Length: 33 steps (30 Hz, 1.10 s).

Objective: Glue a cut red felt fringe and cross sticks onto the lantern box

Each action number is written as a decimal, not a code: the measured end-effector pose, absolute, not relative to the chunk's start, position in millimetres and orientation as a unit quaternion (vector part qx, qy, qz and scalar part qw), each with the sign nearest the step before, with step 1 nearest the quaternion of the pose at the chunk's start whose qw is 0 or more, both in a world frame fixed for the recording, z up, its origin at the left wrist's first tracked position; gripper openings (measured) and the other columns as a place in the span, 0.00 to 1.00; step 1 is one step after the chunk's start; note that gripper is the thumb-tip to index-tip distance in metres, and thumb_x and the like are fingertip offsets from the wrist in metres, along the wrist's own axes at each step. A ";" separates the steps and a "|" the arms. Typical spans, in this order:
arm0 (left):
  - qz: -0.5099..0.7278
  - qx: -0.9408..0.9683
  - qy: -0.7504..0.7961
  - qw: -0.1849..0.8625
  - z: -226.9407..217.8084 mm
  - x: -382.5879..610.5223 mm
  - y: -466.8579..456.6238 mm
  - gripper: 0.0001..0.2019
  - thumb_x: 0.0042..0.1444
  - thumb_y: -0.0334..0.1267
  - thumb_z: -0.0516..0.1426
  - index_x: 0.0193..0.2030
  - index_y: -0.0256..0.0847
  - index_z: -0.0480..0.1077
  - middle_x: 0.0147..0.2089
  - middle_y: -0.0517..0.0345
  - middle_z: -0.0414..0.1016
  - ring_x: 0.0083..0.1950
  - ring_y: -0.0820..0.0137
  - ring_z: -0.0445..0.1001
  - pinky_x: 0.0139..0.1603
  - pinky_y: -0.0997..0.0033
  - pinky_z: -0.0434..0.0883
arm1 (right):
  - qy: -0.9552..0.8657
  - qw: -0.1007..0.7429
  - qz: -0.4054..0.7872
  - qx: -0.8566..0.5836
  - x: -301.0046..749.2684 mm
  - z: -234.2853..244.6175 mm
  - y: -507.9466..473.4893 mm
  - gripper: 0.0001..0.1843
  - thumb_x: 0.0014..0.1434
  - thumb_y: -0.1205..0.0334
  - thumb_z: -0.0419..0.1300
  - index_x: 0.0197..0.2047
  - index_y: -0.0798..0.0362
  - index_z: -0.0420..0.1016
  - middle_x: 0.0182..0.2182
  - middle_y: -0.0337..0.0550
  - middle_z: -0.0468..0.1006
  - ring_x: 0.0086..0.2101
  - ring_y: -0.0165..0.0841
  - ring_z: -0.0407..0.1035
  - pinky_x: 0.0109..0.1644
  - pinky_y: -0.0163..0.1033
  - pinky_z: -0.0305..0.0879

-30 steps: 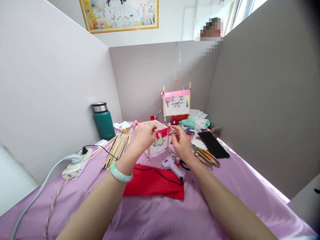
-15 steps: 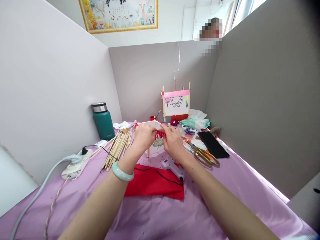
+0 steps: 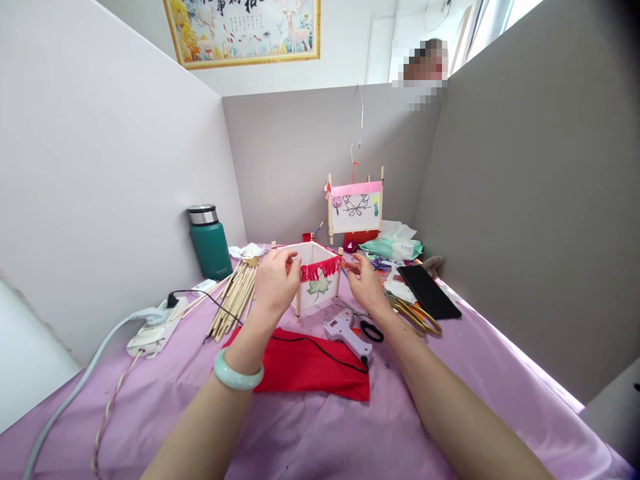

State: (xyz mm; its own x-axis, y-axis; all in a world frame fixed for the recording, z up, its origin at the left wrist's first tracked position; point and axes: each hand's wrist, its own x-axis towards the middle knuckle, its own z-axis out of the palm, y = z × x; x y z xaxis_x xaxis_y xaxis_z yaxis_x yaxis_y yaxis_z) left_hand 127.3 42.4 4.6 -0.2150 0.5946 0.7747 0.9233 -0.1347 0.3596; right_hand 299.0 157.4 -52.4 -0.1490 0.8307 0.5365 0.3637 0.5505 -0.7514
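A small box-shaped paper lantern [image 3: 335,291] on a stick frame stands on the table, a green leaf drawn on its front panel. Red fringe [image 3: 320,268] runs along that panel's top edge. My left hand [image 3: 277,281] is at the lantern's left front corner, its fingers bent and apart, covering part of the side. Beside the right corner is my right hand [image 3: 366,283], fingers loosely curled and apart, tips close to the fringe's end. Below lie a hot glue gun [image 3: 349,337], black-handled scissors [image 3: 373,331] and red cloth [image 3: 310,373].
Wooden sticks [image 3: 235,303], a power strip [image 3: 155,333] and a green bottle [image 3: 209,247] are on the left. Gold scissors [image 3: 417,315], a black phone [image 3: 430,292] and a wipes pack [image 3: 395,249] lie right. Another lantern [image 3: 356,210] hangs behind. Grey partitions [image 3: 320,147] enclose the table.
My hands have moved apart from the middle of the fringe toward the lantern's two front corners. The fringe, leaf panel and black-handled scissors now show more fully.
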 end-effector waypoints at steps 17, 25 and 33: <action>-0.524 -0.545 -0.642 0.125 -1.3 89.9 11.3 0.11 0.57 0.38 0.54 0.42 0.39 0.75 0.40 0.55 0.78 0.38 0.67 0.75 0.41 0.70 0.70 | -0.751 0.519 0.200 -0.356 296.1 -45.7 105.1 0.25 0.57 0.68 0.52 0.58 0.54 0.61 0.42 0.47 0.79 0.41 0.36 0.74 0.46 0.43 0.68; -0.384 -0.626 -0.554 0.391 -4.6 114.8 12.8 0.11 0.57 0.29 0.51 0.41 0.39 0.74 0.37 0.53 0.78 0.48 0.59 0.71 0.55 0.54 0.63 | -0.841 0.511 -0.078 -0.158 281.7 -18.4 84.3 0.28 0.58 0.72 0.49 0.62 0.57 0.55 0.48 0.49 0.77 0.47 0.37 0.69 0.53 0.46 0.62; -0.333 -0.635 -0.564 0.409 -10.5 120.9 20.3 0.13 0.57 0.26 0.49 0.41 0.41 0.73 0.33 0.54 0.78 0.52 0.59 0.71 0.66 0.38 0.44 | -0.873 0.437 -0.143 -0.163 256.6 -24.3 93.0 0.33 0.56 0.73 0.47 0.66 0.65 0.49 0.45 0.54 0.77 0.43 0.39 0.69 0.52 0.48 0.59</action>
